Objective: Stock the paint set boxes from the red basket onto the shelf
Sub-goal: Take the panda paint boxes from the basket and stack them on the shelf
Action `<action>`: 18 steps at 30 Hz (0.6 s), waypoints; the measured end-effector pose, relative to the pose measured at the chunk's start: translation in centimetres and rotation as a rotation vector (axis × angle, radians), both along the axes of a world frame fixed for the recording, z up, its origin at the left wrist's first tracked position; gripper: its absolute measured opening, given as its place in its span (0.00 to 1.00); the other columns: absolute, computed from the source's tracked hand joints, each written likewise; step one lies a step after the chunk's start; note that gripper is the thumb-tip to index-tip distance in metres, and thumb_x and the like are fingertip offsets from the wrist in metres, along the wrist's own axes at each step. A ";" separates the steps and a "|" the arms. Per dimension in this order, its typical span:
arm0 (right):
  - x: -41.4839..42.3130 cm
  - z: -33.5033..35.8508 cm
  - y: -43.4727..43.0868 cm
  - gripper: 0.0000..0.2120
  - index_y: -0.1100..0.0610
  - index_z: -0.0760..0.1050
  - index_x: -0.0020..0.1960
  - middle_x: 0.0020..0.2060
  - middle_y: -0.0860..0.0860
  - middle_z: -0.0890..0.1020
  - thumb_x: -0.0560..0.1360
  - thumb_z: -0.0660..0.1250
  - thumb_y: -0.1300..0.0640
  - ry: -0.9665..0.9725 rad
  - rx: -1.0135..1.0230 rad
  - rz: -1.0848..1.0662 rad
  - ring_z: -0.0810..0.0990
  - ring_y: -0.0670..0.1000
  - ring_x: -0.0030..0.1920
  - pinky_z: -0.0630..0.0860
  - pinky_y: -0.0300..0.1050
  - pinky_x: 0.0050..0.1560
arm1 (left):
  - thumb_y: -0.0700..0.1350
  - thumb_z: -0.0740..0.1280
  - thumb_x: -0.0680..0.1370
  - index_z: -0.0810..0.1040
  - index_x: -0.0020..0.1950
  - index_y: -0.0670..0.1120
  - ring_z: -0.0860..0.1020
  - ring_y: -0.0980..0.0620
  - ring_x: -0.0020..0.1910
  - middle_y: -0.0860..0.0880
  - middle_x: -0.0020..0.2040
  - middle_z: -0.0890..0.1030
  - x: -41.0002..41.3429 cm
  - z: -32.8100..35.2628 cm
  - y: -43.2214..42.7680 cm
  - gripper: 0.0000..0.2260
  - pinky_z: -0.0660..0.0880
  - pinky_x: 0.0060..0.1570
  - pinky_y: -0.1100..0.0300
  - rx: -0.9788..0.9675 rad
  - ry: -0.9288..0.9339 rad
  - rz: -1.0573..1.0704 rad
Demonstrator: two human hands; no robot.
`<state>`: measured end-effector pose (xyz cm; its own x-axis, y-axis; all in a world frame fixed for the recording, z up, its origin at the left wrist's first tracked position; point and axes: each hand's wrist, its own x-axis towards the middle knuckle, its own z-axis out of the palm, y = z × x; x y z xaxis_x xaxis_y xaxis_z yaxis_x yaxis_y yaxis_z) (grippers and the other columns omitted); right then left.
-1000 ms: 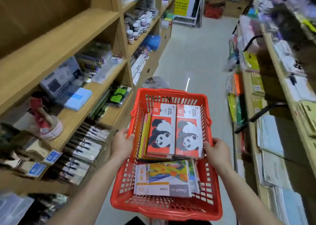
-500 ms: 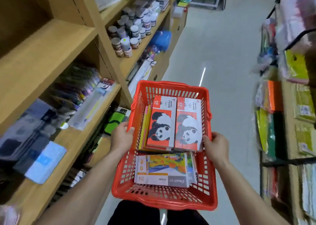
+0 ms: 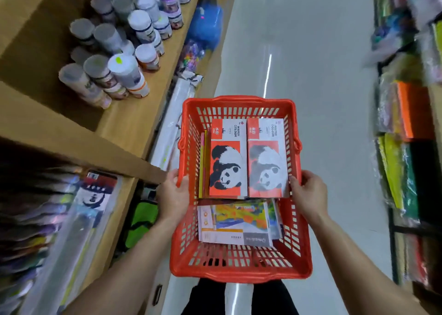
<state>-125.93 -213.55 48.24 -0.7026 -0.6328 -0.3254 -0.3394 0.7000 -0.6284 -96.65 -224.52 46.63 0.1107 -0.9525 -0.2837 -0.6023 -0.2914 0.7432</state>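
Red basket (image 3: 239,270) is carried level at waist height, one hand per long side, so the load stays flat. Left hand (image 3: 172,198) is wrapped on the left rim, fingers (image 3: 181,183) curled over the edge; right hand (image 3: 308,196) is clamped on the right rim, fingers (image 3: 294,181) hooked inside. Nearest in the basket, a colourful paint set box (image 3: 235,223) is laid flat. Past it, two panda watercolour boxes (image 3: 247,158) are set side by side, overlapping its far edge. Nothing is shelved yet. Far left, paint jars (image 3: 114,44) are crowded on the wooden shelf (image 3: 134,116); likely the stocking zone.
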 end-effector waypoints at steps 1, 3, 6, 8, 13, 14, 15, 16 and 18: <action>-0.1 -1.1 -0.9 0.07 0.61 0.82 0.46 0.39 0.58 0.86 0.78 0.67 0.59 -0.011 0.007 -0.008 0.83 0.60 0.39 0.79 0.53 0.43 | 0.42 0.68 0.81 0.80 0.56 0.46 0.80 0.60 0.37 0.55 0.42 0.82 -0.3 -1.1 -0.8 0.05 0.72 0.37 0.70 0.018 0.015 0.000; -0.3 -2.9 -2.1 0.07 0.62 0.82 0.50 0.41 0.58 0.86 0.78 0.67 0.60 -0.033 0.031 -0.016 0.83 0.60 0.41 0.78 0.51 0.44 | 0.41 0.66 0.82 0.77 0.58 0.48 0.81 0.60 0.40 0.51 0.47 0.83 -0.7 -3.0 -1.8 0.06 0.74 0.41 0.67 0.084 0.059 -0.004; -0.3 -5.1 -2.5 0.08 0.61 0.83 0.51 0.42 0.58 0.87 0.78 0.67 0.59 -0.042 0.067 -0.024 0.84 0.61 0.42 0.78 0.52 0.44 | 0.41 0.66 0.82 0.77 0.61 0.45 0.83 0.53 0.45 0.47 0.52 0.85 -0.6 -5.2 -2.5 0.08 0.78 0.47 0.59 0.109 0.050 0.007; -0.5 -5.7 -2.5 0.08 0.59 0.83 0.52 0.41 0.56 0.86 0.78 0.66 0.58 -0.039 0.068 -0.022 0.84 0.59 0.42 0.78 0.50 0.44 | 0.42 0.66 0.82 0.78 0.62 0.43 0.84 0.46 0.48 0.44 0.52 0.86 -0.4 -5.7 -2.6 0.10 0.80 0.51 0.50 0.105 0.018 0.004; -0.8 -5.2 -2.4 0.13 0.57 0.80 0.61 0.51 0.54 0.86 0.78 0.68 0.56 -0.138 0.106 -0.050 0.84 0.56 0.51 0.75 0.47 0.48 | 0.46 0.67 0.81 0.73 0.69 0.45 0.79 0.45 0.61 0.49 0.59 0.80 -0.7 -3.8 -1.6 0.17 0.75 0.56 0.54 0.061 -0.077 -0.024; -0.7 -4.7 -2.4 0.16 0.57 0.77 0.65 0.56 0.53 0.84 0.78 0.69 0.55 -0.127 0.091 -0.074 0.83 0.54 0.53 0.75 0.48 0.51 | 0.46 0.68 0.80 0.71 0.71 0.47 0.75 0.48 0.65 0.49 0.64 0.78 -1.0 -3.2 -1.2 0.20 0.71 0.61 0.56 -0.040 -0.119 -0.041; -0.6 -4.2 -2.5 0.20 0.56 0.74 0.67 0.60 0.53 0.82 0.78 0.70 0.53 -0.059 0.049 -0.085 0.81 0.53 0.55 0.76 0.50 0.53 | 0.48 0.68 0.79 0.71 0.71 0.48 0.73 0.51 0.67 0.50 0.67 0.75 -1.5 -2.8 -0.9 0.21 0.69 0.64 0.59 -0.133 -0.138 -0.073; -0.4 -3.6 -2.6 0.21 0.55 0.73 0.68 0.61 0.52 0.80 0.77 0.70 0.52 0.049 -0.006 -0.065 0.80 0.52 0.56 0.77 0.50 0.54 | 0.51 0.67 0.78 0.71 0.71 0.51 0.72 0.53 0.68 0.52 0.68 0.74 -2.1 -2.8 -0.7 0.21 0.69 0.65 0.61 -0.170 -0.120 -0.105; 0.3 -3.0 -3.3 0.17 0.52 0.74 0.65 0.57 0.51 0.79 0.77 0.68 0.51 0.223 -0.121 0.067 0.79 0.51 0.54 0.75 0.47 0.52 | 0.58 0.66 0.76 0.71 0.69 0.57 0.74 0.52 0.67 0.55 0.67 0.75 -4.0 -3.4 -1.3 0.22 0.73 0.65 0.55 0.016 -0.017 -0.118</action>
<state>-125.67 -216.87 45.27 -0.7036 -0.7054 -0.0863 -0.5219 0.5953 -0.6109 -100.64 -225.85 43.24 0.0031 -0.9546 -0.2978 -0.6455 -0.2294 0.7285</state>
